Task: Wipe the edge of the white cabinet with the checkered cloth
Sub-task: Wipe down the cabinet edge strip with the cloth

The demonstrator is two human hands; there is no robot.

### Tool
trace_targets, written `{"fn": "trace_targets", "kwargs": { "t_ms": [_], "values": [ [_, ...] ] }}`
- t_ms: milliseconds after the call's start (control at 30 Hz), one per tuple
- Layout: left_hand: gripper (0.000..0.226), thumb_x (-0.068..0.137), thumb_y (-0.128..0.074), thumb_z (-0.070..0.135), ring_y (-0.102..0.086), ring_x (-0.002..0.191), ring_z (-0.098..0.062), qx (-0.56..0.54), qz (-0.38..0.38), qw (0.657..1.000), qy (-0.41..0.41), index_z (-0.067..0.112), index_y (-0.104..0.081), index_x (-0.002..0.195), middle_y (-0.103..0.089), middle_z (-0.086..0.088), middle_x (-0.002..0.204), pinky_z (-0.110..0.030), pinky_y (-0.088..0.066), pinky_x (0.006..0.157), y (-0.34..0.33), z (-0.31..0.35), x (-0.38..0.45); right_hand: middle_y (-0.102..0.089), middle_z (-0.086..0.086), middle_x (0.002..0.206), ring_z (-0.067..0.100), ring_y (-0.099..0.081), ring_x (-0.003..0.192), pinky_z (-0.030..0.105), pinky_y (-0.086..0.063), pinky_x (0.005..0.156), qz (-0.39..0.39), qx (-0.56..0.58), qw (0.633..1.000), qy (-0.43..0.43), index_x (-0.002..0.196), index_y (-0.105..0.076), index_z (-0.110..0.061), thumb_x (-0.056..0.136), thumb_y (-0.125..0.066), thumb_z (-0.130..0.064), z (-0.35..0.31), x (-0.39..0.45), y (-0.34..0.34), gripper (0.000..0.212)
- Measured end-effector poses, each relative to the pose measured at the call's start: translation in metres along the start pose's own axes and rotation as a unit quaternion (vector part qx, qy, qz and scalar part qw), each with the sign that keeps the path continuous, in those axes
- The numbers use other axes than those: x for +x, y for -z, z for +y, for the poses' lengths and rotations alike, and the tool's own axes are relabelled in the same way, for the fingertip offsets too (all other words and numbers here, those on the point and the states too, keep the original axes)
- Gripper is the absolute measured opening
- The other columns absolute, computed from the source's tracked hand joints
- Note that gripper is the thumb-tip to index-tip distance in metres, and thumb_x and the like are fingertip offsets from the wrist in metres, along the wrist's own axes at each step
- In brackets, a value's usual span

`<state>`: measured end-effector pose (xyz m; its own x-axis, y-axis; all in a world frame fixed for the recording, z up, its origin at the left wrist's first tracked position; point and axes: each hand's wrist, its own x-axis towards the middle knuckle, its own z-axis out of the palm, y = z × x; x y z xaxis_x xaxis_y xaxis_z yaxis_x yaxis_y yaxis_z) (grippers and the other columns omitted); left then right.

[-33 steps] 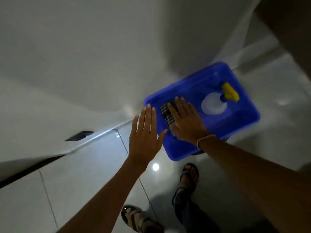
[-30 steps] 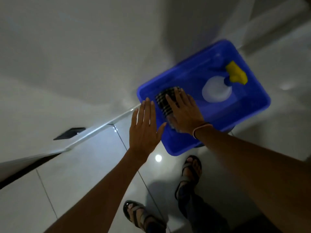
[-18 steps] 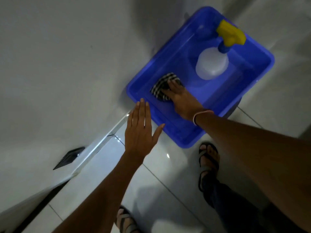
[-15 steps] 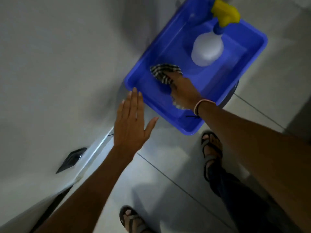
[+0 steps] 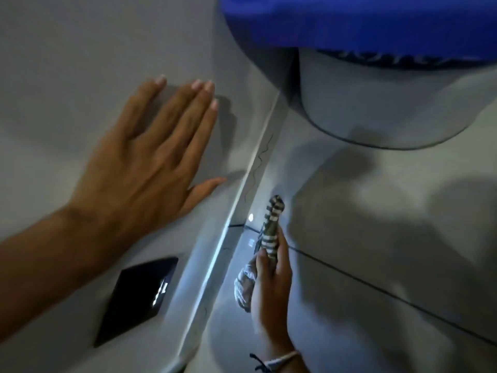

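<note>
Nearest, at five o'clock, the right hand grips the bunched checkered cloth just beside the white cabinet's edge. Farther, at ten o'clock, the left hand lies flat on the cabinet, fingers nearly together.

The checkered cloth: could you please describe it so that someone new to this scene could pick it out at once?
Start at the white cabinet on the left and follow its bright edge down. Just right of that edge, over the pale floor, the right hand grips the checkered cloth, bunched and poking up past the fingers. It is the only dark-and-white patterned thing among plain surfaces.
</note>
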<state>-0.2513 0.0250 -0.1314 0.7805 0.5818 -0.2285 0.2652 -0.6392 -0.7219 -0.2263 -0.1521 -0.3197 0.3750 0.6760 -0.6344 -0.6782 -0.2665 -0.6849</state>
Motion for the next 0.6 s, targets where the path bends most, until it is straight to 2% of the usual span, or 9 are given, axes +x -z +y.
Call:
{"fn": "trace_targets", "kwargs": {
  "t_ms": [67,100,167,233,300,400,433,533,600],
  "values": [
    [0.084,0.112,-0.012,0.058,-0.015,0.16,-0.038,0.054,-0.041,0.997,-0.026,-0.007,-0.009,0.165,-0.012,-0.027,0.172,-0.057,-0.01,0.132,-0.008,0.006,0.01,-0.05,-0.021,0.06,-0.003,-0.043,0.046,0.017,-0.047,0.048,-0.066,-0.036,0.997,0.02,0.145,-0.051,-0.063,0.111,-0.044,-0.008,0.038,0.027,0.002,0.065],
    [0.084,0.111,-0.011,0.058,-0.011,0.161,-0.038,0.071,-0.062,0.995,-0.035,-0.007,-0.005,0.165,-0.008,-0.028,0.172,-0.057,-0.007,0.132,-0.01,0.008,0.017,-0.049,-0.023,0.071,-0.004,-0.046,0.057,0.02,-0.055,0.063,-0.087,-0.063,0.994,0.033,0.153,-0.044,-0.057,0.112,-0.043,-0.009,0.051,0.041,0.0,0.063],
    [0.088,0.107,-0.012,0.058,-0.007,0.161,-0.038,0.1,-0.082,0.991,-0.039,-0.007,0.001,0.164,-0.003,-0.028,0.173,-0.056,-0.005,0.131,-0.013,0.01,0.027,-0.055,-0.012,0.102,0.012,-0.056,0.087,0.046,-0.058,0.097,-0.121,-0.131,0.983,0.048,0.167,-0.029,-0.039,0.114,-0.044,-0.01,0.063,0.067,-0.014,0.062],
    [0.089,0.106,-0.013,0.057,-0.006,0.161,-0.038,0.148,-0.073,0.985,-0.054,-0.009,0.003,0.163,-0.001,-0.028,0.172,-0.056,-0.007,0.131,-0.015,0.01,0.029,-0.054,0.005,0.14,0.031,-0.056,0.125,0.066,-0.042,0.121,-0.128,-0.178,0.975,0.032,0.171,-0.018,-0.025,0.114,-0.049,-0.021,0.059,0.089,-0.028,0.066],
    [0.088,0.107,-0.014,0.055,-0.005,0.161,-0.039,0.161,-0.082,0.981,-0.065,-0.01,0.003,0.163,0.001,-0.029,0.172,-0.057,-0.007,0.131,-0.016,0.009,0.026,-0.04,0.012,0.168,0.034,-0.045,0.151,0.058,-0.033,0.13,-0.126,-0.211,0.967,0.069,0.172,-0.012,-0.018,0.11,-0.049,-0.037,0.034,0.121,-0.04,0.074],
    [0.084,0.108,-0.013,0.05,-0.001,0.161,-0.04,0.146,-0.111,0.981,-0.062,-0.011,0.009,0.162,0.006,-0.029,0.172,-0.057,-0.005,0.132,-0.014,0.012,0.029,-0.04,0.008,0.158,0.013,-0.036,0.125,0.053,-0.028,0.132,-0.092,-0.154,0.979,0.093,0.172,-0.01,-0.017,0.113,-0.045,-0.04,-0.028,0.201,-0.058,0.073],
    [0.082,0.108,-0.012,0.048,0.002,0.161,-0.039,0.129,-0.119,0.983,-0.051,-0.01,0.013,0.161,0.01,-0.028,0.172,-0.055,-0.004,0.132,-0.013,0.012,0.03,-0.039,0.007,0.156,0.009,-0.033,0.126,0.052,-0.027,0.133,-0.078,-0.151,0.98,0.1,0.172,-0.01,-0.015,0.115,-0.041,-0.035,-0.047,0.225,-0.063,0.068],
    [0.084,0.107,-0.011,0.049,-0.002,0.161,-0.04,0.147,-0.104,0.982,-0.06,-0.012,0.008,0.162,0.005,-0.03,0.172,-0.055,-0.004,0.131,-0.016,0.014,0.029,-0.037,0.004,0.151,0.022,-0.038,0.14,0.04,-0.026,0.127,-0.06,-0.148,0.981,0.109,0.172,-0.011,-0.012,0.116,-0.039,-0.035,-0.056,0.254,-0.069,0.066],
    [0.086,0.105,-0.01,0.05,-0.004,0.161,-0.041,0.174,-0.099,0.977,-0.078,-0.013,0.006,0.162,0.003,-0.031,0.171,-0.056,-0.003,0.131,-0.019,0.018,0.029,-0.037,0.006,0.157,0.026,-0.033,0.149,0.047,-0.019,0.135,-0.07,-0.14,0.978,0.137,0.172,-0.011,-0.012,0.114,-0.044,-0.034,-0.021,0.22,-0.061,0.07]
  ]
}}
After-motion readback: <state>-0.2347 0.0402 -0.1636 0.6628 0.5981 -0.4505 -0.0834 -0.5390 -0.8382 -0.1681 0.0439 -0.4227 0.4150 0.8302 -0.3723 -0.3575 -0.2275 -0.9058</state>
